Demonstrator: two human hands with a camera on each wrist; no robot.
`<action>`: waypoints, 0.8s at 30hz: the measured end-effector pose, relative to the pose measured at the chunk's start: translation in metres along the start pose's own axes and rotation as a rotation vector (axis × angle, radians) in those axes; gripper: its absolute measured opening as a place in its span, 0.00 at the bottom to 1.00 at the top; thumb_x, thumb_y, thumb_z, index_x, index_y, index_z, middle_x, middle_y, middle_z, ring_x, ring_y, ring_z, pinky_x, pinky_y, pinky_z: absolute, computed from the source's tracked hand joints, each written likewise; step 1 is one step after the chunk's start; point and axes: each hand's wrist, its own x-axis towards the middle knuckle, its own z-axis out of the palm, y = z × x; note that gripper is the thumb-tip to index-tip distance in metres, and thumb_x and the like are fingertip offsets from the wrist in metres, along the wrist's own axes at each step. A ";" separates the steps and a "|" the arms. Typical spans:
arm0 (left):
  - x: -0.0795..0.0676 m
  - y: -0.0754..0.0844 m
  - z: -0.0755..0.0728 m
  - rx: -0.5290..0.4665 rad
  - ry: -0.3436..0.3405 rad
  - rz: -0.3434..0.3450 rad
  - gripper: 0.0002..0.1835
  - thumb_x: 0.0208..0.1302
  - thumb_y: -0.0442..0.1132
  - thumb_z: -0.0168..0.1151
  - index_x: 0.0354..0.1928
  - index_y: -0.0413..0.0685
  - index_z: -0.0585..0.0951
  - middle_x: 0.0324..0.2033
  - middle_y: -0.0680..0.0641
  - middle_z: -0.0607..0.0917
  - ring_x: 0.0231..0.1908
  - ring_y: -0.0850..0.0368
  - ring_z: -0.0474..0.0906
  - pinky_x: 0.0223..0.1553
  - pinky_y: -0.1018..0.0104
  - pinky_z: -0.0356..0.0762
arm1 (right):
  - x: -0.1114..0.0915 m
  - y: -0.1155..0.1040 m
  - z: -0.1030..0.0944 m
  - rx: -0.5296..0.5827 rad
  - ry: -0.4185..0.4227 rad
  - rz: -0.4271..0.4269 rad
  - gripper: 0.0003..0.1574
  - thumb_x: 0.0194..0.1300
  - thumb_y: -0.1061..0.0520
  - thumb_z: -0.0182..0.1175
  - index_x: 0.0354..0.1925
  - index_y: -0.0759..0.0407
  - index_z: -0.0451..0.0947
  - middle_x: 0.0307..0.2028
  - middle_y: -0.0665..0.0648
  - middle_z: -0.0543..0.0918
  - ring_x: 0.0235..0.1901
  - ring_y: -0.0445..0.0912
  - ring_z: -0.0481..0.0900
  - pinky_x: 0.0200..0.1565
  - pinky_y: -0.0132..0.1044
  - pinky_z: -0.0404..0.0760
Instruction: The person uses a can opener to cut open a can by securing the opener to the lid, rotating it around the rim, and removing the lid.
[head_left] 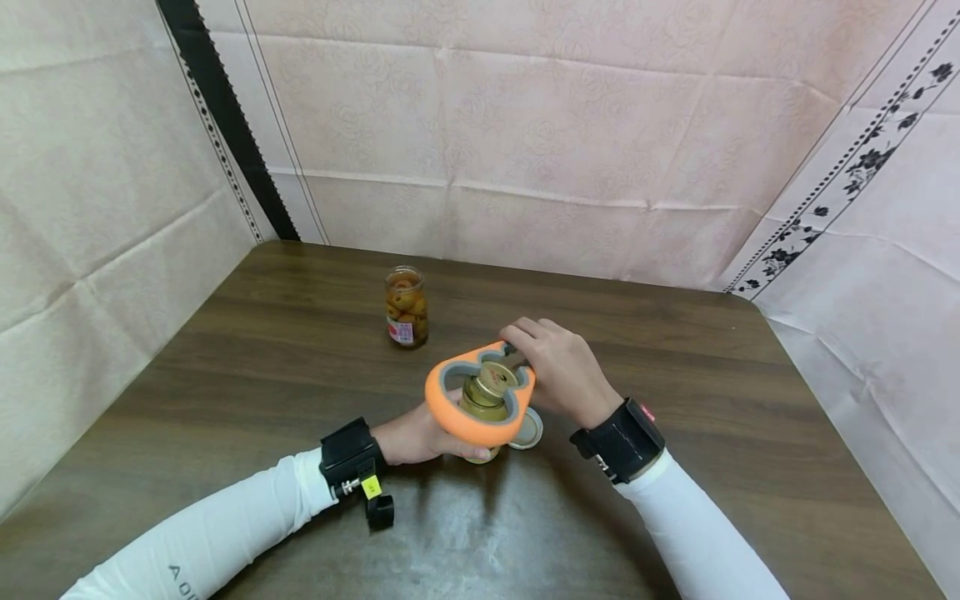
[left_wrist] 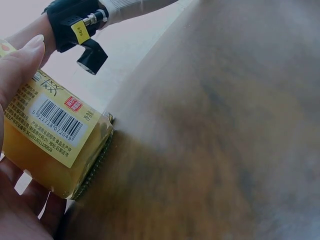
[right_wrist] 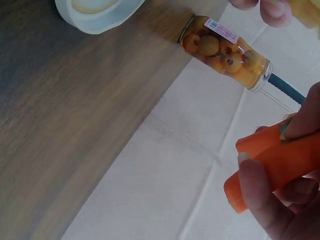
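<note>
My left hand (head_left: 420,435) grips a glass jar (left_wrist: 42,172) with yellowish contents; its yellow label (left_wrist: 52,122) carries a barcode. The thumb lies along the label, and the other fingers come round from the opposite side. In the head view the jar's gold lid (head_left: 497,380) shows through the opening of an orange jar opener (head_left: 444,410) with a grey scalloped inside. My right hand (head_left: 561,368) holds the opener by its narrow far end. In the right wrist view, thumb and fingers are curled round the orange handles (right_wrist: 285,160).
A lidless glass jar (head_left: 406,310) of brown round olives stands upright toward the back of the wooden table (head_left: 315,375). A loose round lid (head_left: 529,430) lies on the table just right of the gripped jar. Patterned cloth (head_left: 525,125) hangs behind the table.
</note>
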 end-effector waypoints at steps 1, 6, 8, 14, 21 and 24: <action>-0.001 0.000 0.000 -0.005 -0.005 -0.007 0.56 0.58 0.45 0.76 0.81 0.58 0.49 0.78 0.49 0.62 0.70 0.55 0.67 0.67 0.66 0.69 | -0.001 0.000 0.000 -0.001 0.000 0.006 0.17 0.56 0.54 0.72 0.45 0.53 0.81 0.39 0.49 0.85 0.33 0.46 0.80 0.32 0.40 0.83; -0.007 0.004 -0.001 0.166 0.010 -0.079 0.48 0.61 0.39 0.74 0.79 0.62 0.58 0.77 0.56 0.63 0.72 0.59 0.63 0.70 0.66 0.63 | -0.005 0.001 0.000 -0.026 0.002 0.028 0.16 0.57 0.52 0.70 0.44 0.53 0.82 0.38 0.50 0.85 0.33 0.47 0.81 0.32 0.41 0.83; -0.010 0.005 -0.001 0.209 0.035 -0.128 0.44 0.61 0.39 0.74 0.76 0.61 0.63 0.74 0.55 0.68 0.73 0.59 0.63 0.73 0.64 0.62 | -0.008 0.002 0.000 -0.036 0.012 0.037 0.15 0.58 0.51 0.69 0.43 0.53 0.82 0.37 0.49 0.85 0.33 0.47 0.81 0.30 0.41 0.83; -0.017 0.006 0.001 0.180 0.054 -0.272 0.32 0.63 0.41 0.73 0.67 0.55 0.72 0.59 0.49 0.81 0.59 0.55 0.78 0.64 0.61 0.74 | -0.014 0.003 0.000 -0.038 0.053 0.084 0.11 0.58 0.49 0.69 0.39 0.50 0.81 0.34 0.46 0.85 0.30 0.44 0.80 0.26 0.41 0.80; -0.018 0.009 0.002 0.176 0.070 -0.370 0.33 0.62 0.43 0.74 0.67 0.54 0.71 0.57 0.49 0.83 0.56 0.57 0.79 0.61 0.60 0.76 | -0.020 0.003 -0.003 -0.025 0.102 0.151 0.10 0.55 0.50 0.70 0.35 0.50 0.81 0.32 0.47 0.86 0.29 0.45 0.83 0.24 0.42 0.80; -0.017 0.009 0.002 0.183 0.073 -0.385 0.33 0.61 0.43 0.74 0.66 0.53 0.71 0.57 0.49 0.83 0.57 0.57 0.79 0.62 0.60 0.75 | -0.022 0.003 -0.004 0.013 0.105 0.183 0.09 0.54 0.52 0.69 0.34 0.50 0.82 0.30 0.48 0.86 0.28 0.45 0.83 0.24 0.42 0.79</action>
